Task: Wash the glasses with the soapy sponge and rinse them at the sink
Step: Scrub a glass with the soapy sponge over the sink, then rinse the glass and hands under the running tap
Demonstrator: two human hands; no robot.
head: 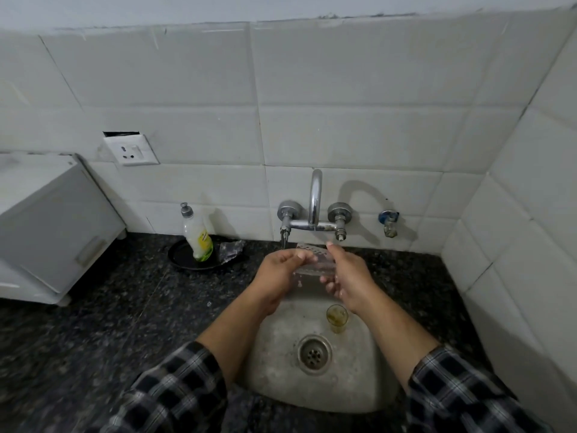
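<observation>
1. My left hand (279, 273) and right hand (348, 276) both grip the clear glass (313, 260), fingers curled round it, over the sink (274, 370) below the tap (315, 195).
2. Its long axis seems to run hand to hand, though blur hides the rim.
3. The dirty glass (337, 317) stands upright in the sink, nearest my right wrist.

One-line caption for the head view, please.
Left hand and right hand hold a clear glass below the tap; a second, stained glass stands in the sink.
</observation>
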